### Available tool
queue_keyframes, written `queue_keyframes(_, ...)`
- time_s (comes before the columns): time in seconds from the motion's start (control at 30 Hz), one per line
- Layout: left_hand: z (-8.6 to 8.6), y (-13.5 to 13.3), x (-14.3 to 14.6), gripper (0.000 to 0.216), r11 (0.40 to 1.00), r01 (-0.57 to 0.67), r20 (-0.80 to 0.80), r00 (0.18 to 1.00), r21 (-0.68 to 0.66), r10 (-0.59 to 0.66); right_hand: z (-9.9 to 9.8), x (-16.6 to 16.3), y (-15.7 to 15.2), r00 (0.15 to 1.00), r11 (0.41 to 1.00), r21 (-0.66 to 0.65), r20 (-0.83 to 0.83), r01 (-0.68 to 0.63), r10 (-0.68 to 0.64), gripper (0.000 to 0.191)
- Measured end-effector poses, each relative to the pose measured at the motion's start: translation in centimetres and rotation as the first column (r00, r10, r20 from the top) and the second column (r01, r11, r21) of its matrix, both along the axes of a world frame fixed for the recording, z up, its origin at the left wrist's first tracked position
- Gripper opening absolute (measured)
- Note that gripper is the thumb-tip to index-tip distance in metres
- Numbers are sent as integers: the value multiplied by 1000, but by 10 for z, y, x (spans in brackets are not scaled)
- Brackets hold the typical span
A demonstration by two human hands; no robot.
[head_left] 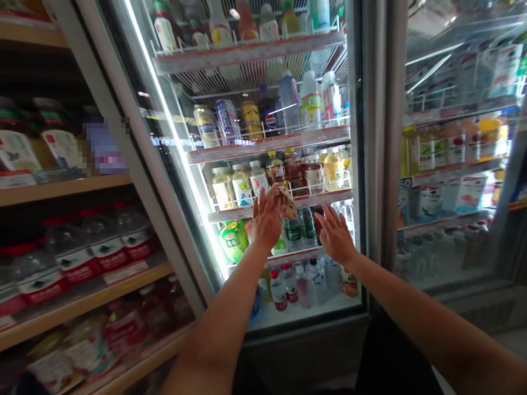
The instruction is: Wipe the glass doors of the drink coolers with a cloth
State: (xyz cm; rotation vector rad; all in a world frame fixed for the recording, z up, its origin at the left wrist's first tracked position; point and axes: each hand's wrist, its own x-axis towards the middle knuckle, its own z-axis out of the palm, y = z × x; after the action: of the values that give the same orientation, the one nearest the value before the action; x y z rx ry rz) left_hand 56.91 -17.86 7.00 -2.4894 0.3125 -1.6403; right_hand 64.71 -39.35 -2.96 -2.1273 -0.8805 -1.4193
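Observation:
My left hand (267,216) is raised against the glass door (329,181) of a lit drinks fridge, pressing a crumpled brownish cloth (285,201) to the glass with the fingers extended. My right hand (335,235) lies beside it, a little lower, fingers spread flat on the same glass and holding nothing. Behind the glass, wire shelves (267,147) carry rows of bottles and cans.
A second fridge door (453,164) stands to the right, past a grey door frame (381,137). On the left, wooden shelves (61,189) hold large bottles with red labels and bagged goods on the lowest one.

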Motion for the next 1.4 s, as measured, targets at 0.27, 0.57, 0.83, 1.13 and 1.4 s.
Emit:
queue_keyframes(0.27,-33,33,-16,54,995,-2,-34,999,103,6,6,-8,21,998,998,39,45,-42,40,64)
queue_keyframes(0.57,-35,73,-38,50,994,-78,96,992,-82,86,13,-17,49,997,998,35,69,-42,40,65)
queue_keyframes(0.83,-46,114,-61,50,992,-105,66,992,-73,110,25,-26,72,995,999,6,88,-37,37,63)
queue_keyframes(1.13,-52,133,-71,53,981,-109,93,988,-159,125,23,-33,90,986,995,-71,144,-70,80,67)
queue_keyframes(1.4,-36,129,-68,54,973,-75,130,986,-217,106,22,-35,93,979,984,-152,166,-92,117,58)
